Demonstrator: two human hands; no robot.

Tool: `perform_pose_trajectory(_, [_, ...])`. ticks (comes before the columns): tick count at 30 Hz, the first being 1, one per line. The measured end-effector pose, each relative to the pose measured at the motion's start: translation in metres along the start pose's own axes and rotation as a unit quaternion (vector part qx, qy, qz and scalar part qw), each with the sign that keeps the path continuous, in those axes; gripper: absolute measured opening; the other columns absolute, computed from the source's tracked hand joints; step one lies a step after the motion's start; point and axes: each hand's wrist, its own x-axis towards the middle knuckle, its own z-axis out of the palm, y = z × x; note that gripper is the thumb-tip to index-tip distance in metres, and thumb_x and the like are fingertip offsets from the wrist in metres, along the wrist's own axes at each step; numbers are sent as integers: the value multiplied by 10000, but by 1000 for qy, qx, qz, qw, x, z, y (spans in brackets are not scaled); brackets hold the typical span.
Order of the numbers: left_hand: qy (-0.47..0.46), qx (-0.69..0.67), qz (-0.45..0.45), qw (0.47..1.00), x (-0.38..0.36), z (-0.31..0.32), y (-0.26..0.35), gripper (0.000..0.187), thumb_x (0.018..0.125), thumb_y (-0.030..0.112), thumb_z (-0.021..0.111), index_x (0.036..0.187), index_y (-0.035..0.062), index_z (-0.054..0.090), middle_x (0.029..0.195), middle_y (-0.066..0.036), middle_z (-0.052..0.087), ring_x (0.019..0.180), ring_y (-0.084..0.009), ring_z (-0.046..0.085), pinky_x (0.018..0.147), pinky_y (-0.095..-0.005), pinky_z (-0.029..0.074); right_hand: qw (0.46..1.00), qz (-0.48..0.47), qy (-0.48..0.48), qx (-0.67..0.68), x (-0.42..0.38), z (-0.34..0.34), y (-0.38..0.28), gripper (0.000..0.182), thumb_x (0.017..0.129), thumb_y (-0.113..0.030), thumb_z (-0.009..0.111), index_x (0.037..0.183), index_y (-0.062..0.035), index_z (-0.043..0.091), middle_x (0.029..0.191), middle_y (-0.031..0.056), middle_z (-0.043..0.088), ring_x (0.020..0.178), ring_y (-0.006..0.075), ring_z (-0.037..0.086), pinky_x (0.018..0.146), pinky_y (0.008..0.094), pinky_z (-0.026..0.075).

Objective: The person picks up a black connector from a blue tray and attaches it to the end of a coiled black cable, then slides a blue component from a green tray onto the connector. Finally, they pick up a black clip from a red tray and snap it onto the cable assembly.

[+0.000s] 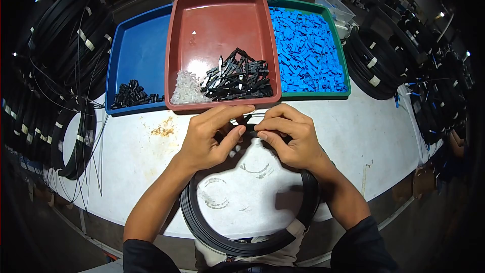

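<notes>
A coil of thin black cable (242, 237) lies on the white table (353, 136) in front of me, looping under both forearms. My left hand (209, 136) and my right hand (290, 134) meet above its far side. Both pinch the cable's end and a small black part (247, 130) between fingertips; the part itself is mostly hidden by fingers.
A red tray (217, 15) holds black connectors (237, 78) and clear pieces (188, 90). A blue tray (139, 45) with a few black parts sits to its left, a green tray (309, 45) of blue parts to its right. Bundled cable coils (76, 136) flank both sides.
</notes>
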Motion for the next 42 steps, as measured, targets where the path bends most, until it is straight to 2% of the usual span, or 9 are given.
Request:
perform_pose_trajectory(5, [6, -57, 5, 998, -2, 0, -2, 286, 902, 6, 698, 1187, -15, 702, 1048, -146, 731, 701, -140, 727, 572, -241, 560, 1000, -9, -21, 10, -2, 1, 2, 156, 806, 18, 757, 958, -16, 762, 922, 107, 676, 805, 235, 683, 715, 332, 552])
perform_pose_trajectory(10, [5, -146, -84, 986, -3, -2, 2, 237, 911, -22, 702, 1144, -57, 682, 1042, -147, 730, 774, -163, 756, 627, -256, 614, 999, -9, -32, 12, -1, 0, 0, 166, 803, 26, 749, 960, -26, 765, 896, 100, 690, 791, 232, 691, 705, 338, 556])
perform_pose_trajectory(26, [-18, -95, -32, 995, -6, 0, -4, 215, 916, -16, 714, 1111, -59, 633, 907, -141, 757, 798, -164, 747, 643, -254, 610, 998, -54, -30, 4, -3, 1, -1, 180, 778, 60, 717, 940, -11, 748, 867, 105, 694, 722, 230, 688, 638, 326, 553])
perform_pose_trajectory(28, [11, -153, -51, 987, -9, 4, -10, 216, 888, -10, 738, 1084, -34, 651, 889, -119, 755, 731, -110, 727, 645, -238, 583, 998, -51, -29, 4, -3, 2, 1, 181, 779, 60, 715, 942, -11, 747, 868, 107, 694, 722, 231, 688, 638, 327, 553])
perform_pose_trajectory(30, [12, -135, -58, 989, -9, 2, -10, 218, 878, -2, 749, 1070, -24, 645, 864, -106, 750, 711, -95, 713, 631, -226, 564, 997, -82, 0, 1, -2, 4, 5, 209, 757, 63, 721, 942, -20, 772, 867, 96, 698, 653, 147, 650, 565, 256, 515])
perform_pose_trajectory(35, [56, -112, -83, 989, -5, 3, -4, 247, 846, 14, 764, 1064, 0, 649, 779, -62, 720, 647, -51, 658, 565, -199, 488, 997, -75, 28, -8, -1, 3, 3, 185, 775, 64, 721, 939, -13, 756, 872, 103, 694, 681, 181, 665, 591, 285, 531])
perform_pose_trajectory(38, [37, -44, 19, 998, -4, 0, -9, 259, 847, -28, 728, 1083, -28, 621, 922, -80, 742, 703, -93, 684, 620, -207, 522, 998, -54, 44, -3, -2, 2, 0, 159, 800, 63, 724, 940, -11, 740, 874, 108, 691, 706, 211, 678, 611, 311, 546])
perform_pose_trajectory(40, [47, -21, 3, 999, -4, -1, -7, 208, 822, 9, 743, 1023, -8, 693, 759, -45, 710, 564, -42, 565, 514, -201, 423, 998, -35, 46, 0, -1, 2, -3, 154, 804, 63, 726, 938, -11, 738, 874, 108, 691, 705, 207, 678, 606, 307, 545])
perform_pose_trajectory(42, [42, -20, 0, 999, -3, -3, -2, 190, 816, 9, 746, 1001, -11, 708, 766, -49, 715, 564, -48, 572, 514, -205, 429, 999, -29, 41, -5, -1, 2, -4, 154, 802, 62, 731, 936, -13, 736, 877, 110, 694, 700, 198, 677, 595, 296, 541])
